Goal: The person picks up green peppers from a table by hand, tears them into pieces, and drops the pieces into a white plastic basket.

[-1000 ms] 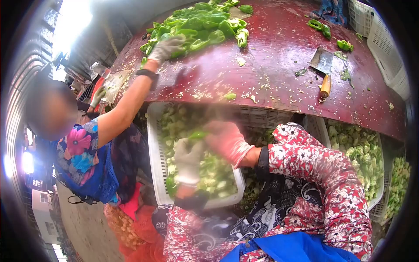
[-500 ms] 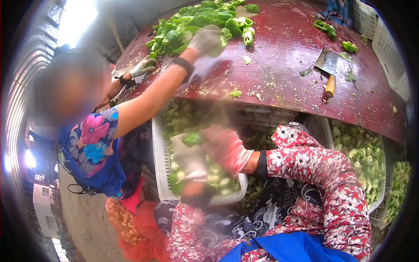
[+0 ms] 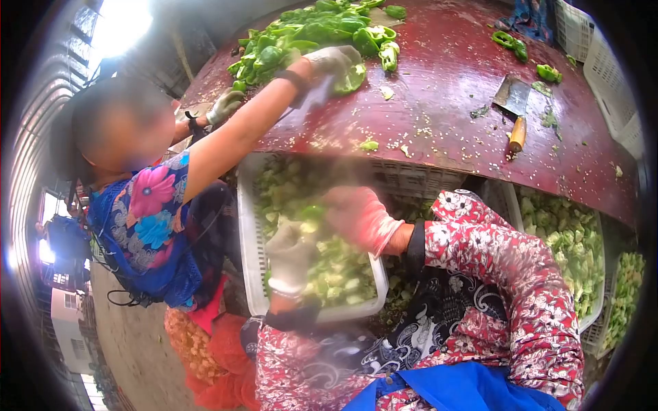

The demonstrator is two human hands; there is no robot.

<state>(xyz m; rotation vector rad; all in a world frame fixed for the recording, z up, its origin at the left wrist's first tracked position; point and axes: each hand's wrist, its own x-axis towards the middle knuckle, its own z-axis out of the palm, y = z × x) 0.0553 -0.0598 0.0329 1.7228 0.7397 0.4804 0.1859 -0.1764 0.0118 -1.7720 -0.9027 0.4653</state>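
Observation:
A green pepper piece shows between my two gloved hands, above a white plastic crate filled with cut green peppers. My left hand, in a pale glove, appears closed on that piece, though motion blurs its fingertips. To the right, my right hand wears a pink-stained glove and is curled closed close to the same piece. Blur hides whatever its fingers hold.
A dark red table scattered with seeds carries a pepper pile and a cleaver. At left, a co-worker's gloved hand reaches over it with a pepper half. Another pepper-filled crate stands at right.
My left hand has shifted slightly down and left; my right hand stays nearly in place. The co-worker's reaching hand has moved slightly right, with a pepper half now clearly visible.

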